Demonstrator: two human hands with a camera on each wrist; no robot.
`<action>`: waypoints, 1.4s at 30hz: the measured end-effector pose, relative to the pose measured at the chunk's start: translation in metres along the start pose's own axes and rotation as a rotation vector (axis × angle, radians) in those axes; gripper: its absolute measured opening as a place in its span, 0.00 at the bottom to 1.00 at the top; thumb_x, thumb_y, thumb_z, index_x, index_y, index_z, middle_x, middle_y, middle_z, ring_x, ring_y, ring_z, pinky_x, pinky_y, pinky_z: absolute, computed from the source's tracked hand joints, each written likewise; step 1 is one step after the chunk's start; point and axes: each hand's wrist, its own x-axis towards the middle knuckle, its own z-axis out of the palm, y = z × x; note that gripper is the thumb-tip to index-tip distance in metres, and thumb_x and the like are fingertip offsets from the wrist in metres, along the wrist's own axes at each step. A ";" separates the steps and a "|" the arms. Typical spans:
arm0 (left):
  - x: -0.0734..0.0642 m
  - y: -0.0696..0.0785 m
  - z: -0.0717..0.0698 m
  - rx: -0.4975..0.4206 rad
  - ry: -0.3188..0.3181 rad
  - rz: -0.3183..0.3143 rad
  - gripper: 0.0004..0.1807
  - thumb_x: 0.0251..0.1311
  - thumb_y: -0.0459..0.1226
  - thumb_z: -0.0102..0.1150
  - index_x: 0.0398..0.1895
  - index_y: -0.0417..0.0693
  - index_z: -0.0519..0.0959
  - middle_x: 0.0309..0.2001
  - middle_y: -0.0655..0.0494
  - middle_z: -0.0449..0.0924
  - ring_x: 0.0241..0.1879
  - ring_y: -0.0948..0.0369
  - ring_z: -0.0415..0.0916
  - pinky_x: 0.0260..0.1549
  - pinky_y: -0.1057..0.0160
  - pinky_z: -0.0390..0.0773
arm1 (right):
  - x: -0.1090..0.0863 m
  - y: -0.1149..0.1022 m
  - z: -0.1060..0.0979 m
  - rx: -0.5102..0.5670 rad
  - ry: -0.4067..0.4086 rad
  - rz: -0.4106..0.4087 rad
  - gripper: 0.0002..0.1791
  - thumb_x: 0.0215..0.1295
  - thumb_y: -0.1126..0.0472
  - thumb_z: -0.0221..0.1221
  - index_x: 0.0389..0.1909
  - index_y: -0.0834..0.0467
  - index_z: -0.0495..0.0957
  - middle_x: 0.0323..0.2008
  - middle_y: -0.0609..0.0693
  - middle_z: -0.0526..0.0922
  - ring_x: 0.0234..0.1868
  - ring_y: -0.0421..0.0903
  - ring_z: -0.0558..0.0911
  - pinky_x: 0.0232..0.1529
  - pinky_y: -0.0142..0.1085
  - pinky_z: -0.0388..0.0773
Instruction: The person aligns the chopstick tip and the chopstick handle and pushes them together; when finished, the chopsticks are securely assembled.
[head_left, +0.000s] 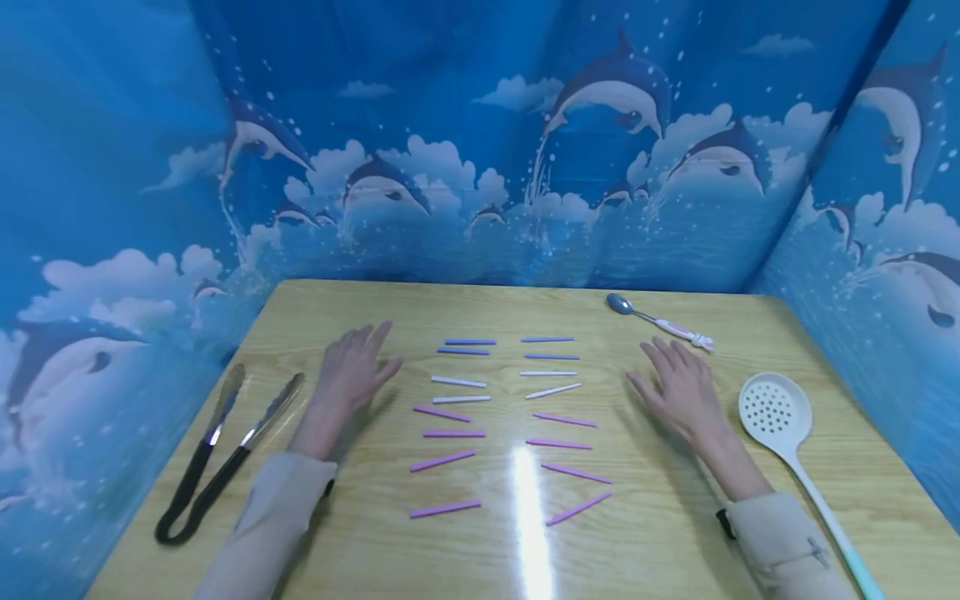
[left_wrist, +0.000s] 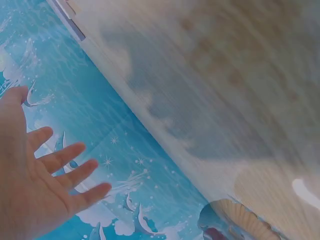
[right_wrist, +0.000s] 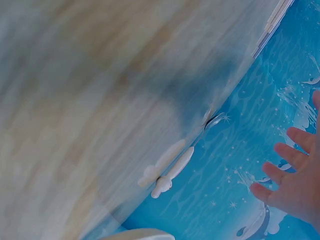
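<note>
My left hand (head_left: pixel 351 367) and right hand (head_left: pixel 681 387), fingers spread, empty, flank two columns of sticks (head_left: pixel 453 433) on the counter (head_left: pixel 360 542); apparently pausing, I would next need a fingertip pinch.

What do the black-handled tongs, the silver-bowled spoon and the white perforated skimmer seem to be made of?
Black-handled tongs: arms look like polished metal, from their glints; the dull handles may be plastic or rubber.
Silver-bowled spoon: apparently shiny metal bowl, by its reflection; the opaque pale handle could be plastic or ceramic.
White perforated skimmer: probably smooth plastic or silicone, given its even, non-metallic colour.
</note>
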 end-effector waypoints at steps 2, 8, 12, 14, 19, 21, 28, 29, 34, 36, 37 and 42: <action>0.003 0.001 -0.001 -0.030 -0.012 0.018 0.34 0.69 0.53 0.44 0.70 0.41 0.58 0.64 0.32 0.64 0.62 0.36 0.61 0.60 0.36 0.61 | 0.002 -0.001 0.002 0.047 0.046 -0.019 0.26 0.67 0.51 0.54 0.57 0.66 0.71 0.57 0.67 0.72 0.59 0.67 0.68 0.57 0.63 0.62; 0.017 0.003 0.003 -0.293 -0.113 0.028 0.28 0.73 0.48 0.40 0.64 0.34 0.66 0.62 0.35 0.68 0.63 0.40 0.63 0.64 0.43 0.60 | 0.013 -0.006 0.010 0.209 0.134 -0.084 0.10 0.61 0.66 0.60 0.40 0.69 0.79 0.40 0.66 0.82 0.46 0.66 0.77 0.47 0.60 0.70; 0.028 0.003 0.010 -0.432 -0.200 0.028 0.27 0.74 0.47 0.39 0.63 0.34 0.68 0.61 0.37 0.70 0.61 0.43 0.67 0.62 0.45 0.64 | 0.020 -0.010 0.015 0.318 0.051 -0.028 0.09 0.63 0.67 0.58 0.39 0.69 0.80 0.40 0.66 0.82 0.46 0.64 0.77 0.50 0.57 0.70; 0.033 0.003 0.014 -0.456 -0.226 0.029 0.26 0.74 0.46 0.40 0.62 0.34 0.68 0.59 0.37 0.72 0.58 0.44 0.70 0.60 0.46 0.67 | 0.024 -0.012 0.019 0.361 -0.006 0.018 0.10 0.65 0.66 0.57 0.41 0.69 0.80 0.40 0.66 0.82 0.46 0.62 0.78 0.50 0.55 0.72; 0.046 0.006 0.021 -0.473 -0.286 0.041 0.24 0.73 0.44 0.42 0.62 0.34 0.69 0.58 0.38 0.73 0.58 0.45 0.70 0.59 0.47 0.68 | 0.037 -0.017 0.027 0.438 -0.105 0.111 0.12 0.67 0.63 0.56 0.43 0.68 0.80 0.41 0.63 0.83 0.44 0.58 0.80 0.48 0.52 0.76; 0.053 0.008 0.022 -0.478 -0.297 0.048 0.24 0.73 0.43 0.43 0.61 0.34 0.69 0.57 0.37 0.73 0.58 0.44 0.70 0.59 0.47 0.68 | 0.044 -0.018 0.030 0.456 -0.123 0.128 0.12 0.68 0.62 0.56 0.43 0.67 0.80 0.41 0.62 0.83 0.44 0.57 0.80 0.48 0.50 0.76; 0.075 0.010 0.027 -0.467 -0.314 0.050 0.20 0.71 0.39 0.46 0.59 0.34 0.71 0.56 0.38 0.75 0.57 0.45 0.71 0.58 0.49 0.70 | 0.069 -0.025 0.040 0.480 -0.173 0.110 0.12 0.66 0.64 0.57 0.43 0.69 0.80 0.42 0.64 0.82 0.45 0.58 0.79 0.48 0.51 0.76; 0.078 0.011 0.028 -0.465 -0.317 0.056 0.20 0.71 0.39 0.47 0.59 0.34 0.71 0.55 0.38 0.75 0.57 0.46 0.71 0.57 0.49 0.71 | 0.073 -0.026 0.041 0.482 -0.185 0.105 0.12 0.66 0.64 0.57 0.43 0.69 0.80 0.43 0.65 0.82 0.46 0.59 0.79 0.49 0.51 0.75; 0.090 0.016 0.037 -0.480 -0.311 0.074 0.20 0.70 0.38 0.49 0.57 0.33 0.73 0.54 0.38 0.76 0.55 0.47 0.73 0.57 0.51 0.72 | 0.088 -0.031 0.050 0.466 -0.211 0.074 0.12 0.64 0.64 0.58 0.44 0.69 0.80 0.46 0.67 0.80 0.51 0.62 0.76 0.55 0.54 0.72; 0.093 0.020 0.041 -0.484 -0.309 0.066 0.19 0.69 0.38 0.50 0.57 0.34 0.74 0.54 0.39 0.77 0.54 0.48 0.74 0.55 0.52 0.73 | 0.093 -0.033 0.056 0.446 -0.215 0.047 0.12 0.64 0.64 0.59 0.43 0.69 0.80 0.46 0.67 0.80 0.51 0.63 0.76 0.55 0.53 0.72; 0.095 0.022 0.043 -0.487 -0.312 0.062 0.19 0.69 0.38 0.50 0.56 0.34 0.74 0.53 0.39 0.77 0.54 0.48 0.74 0.54 0.53 0.74 | 0.095 -0.034 0.058 0.438 -0.224 0.040 0.13 0.63 0.64 0.59 0.44 0.69 0.80 0.46 0.67 0.80 0.51 0.63 0.76 0.55 0.53 0.72; 0.103 0.033 0.047 -0.467 -0.300 0.061 0.18 0.68 0.39 0.52 0.55 0.37 0.77 0.51 0.42 0.79 0.50 0.51 0.76 0.51 0.56 0.76 | 0.107 -0.041 0.064 0.371 -0.273 -0.007 0.15 0.63 0.64 0.60 0.47 0.70 0.79 0.46 0.67 0.80 0.50 0.62 0.77 0.56 0.53 0.72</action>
